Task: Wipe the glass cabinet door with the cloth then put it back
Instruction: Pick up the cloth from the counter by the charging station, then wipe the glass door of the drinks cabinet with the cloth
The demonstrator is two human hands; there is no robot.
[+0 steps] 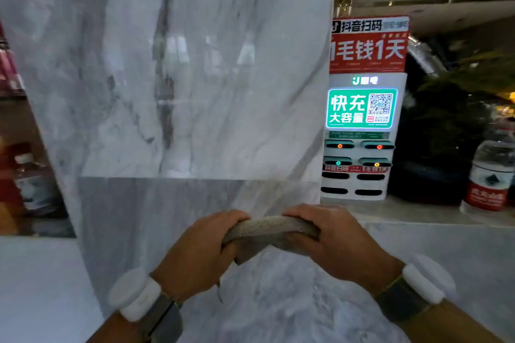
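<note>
A tall, glossy slab of white and grey veined marble (178, 64) fills most of the view, standing on a pale marble table (446, 253) that runs across the lower part of the scene. The slab's polished face carries faint reflections of lights. To its right, on the table, stands a white power-bank rental station (362, 131) with a lit green screen showing a QR code, a red banner with Chinese characters on top, and rows of slots below, several with small coloured lights. Further right, near the frame's edge, a clear plastic water bottle (490, 175) with a red label stands on the table, with dark foliage behind it. At the far left edge another bottle (30, 181) with a white cap is visible, blurred, beside red items that cannot be made out.

Low in the centre, both hands hold a greyish, speckled cloth (267, 228) just in front of the slab's lower section and above the table. The left hand (200, 250) has its grip closed around the cloth's left end, fingers curled over the top. The right hand (331, 237) has its grip closed on the right end in the same way. The cloth is bunched into a thick roll that arches upward between the two hands, with a fold hanging below the left one. Each wrist wears a dark strap carrying a white round device (136, 295). Whether the cloth touches the slab cannot be told.
</note>
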